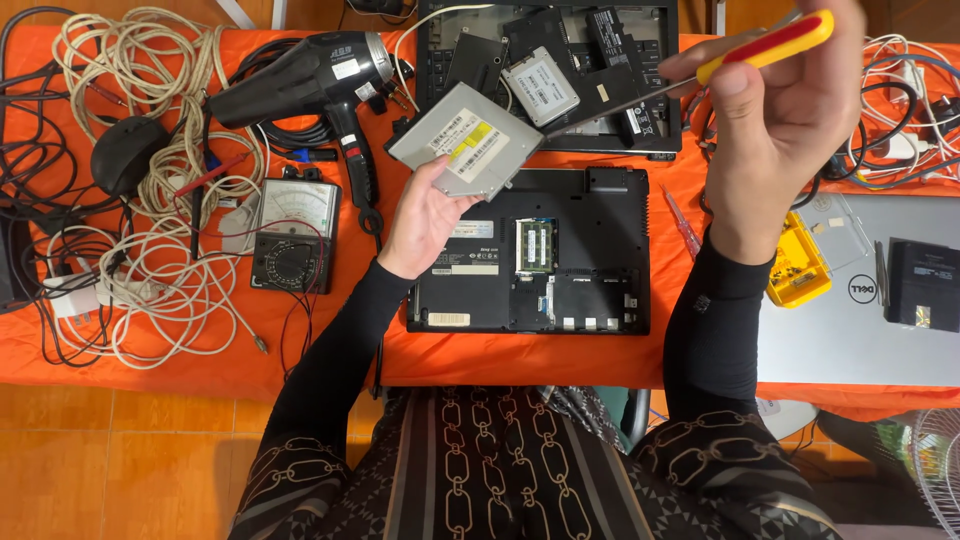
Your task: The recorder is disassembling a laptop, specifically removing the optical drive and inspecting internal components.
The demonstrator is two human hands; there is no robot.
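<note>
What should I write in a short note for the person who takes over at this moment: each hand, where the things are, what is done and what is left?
Left hand: holds the flat grey disc drive from below, lifted above the table.
Right hand: grips a screwdriver with a red and yellow handle, shaft pointing toward the drive.
The black laptop lies bottom up on the orange table, covers off, memory showing. A second opened laptop lies behind it with loose parts on it.
Done: the drive is off the table and in hand.
Left: cannot tell from this view whether any screws remain on the drive.
</note>
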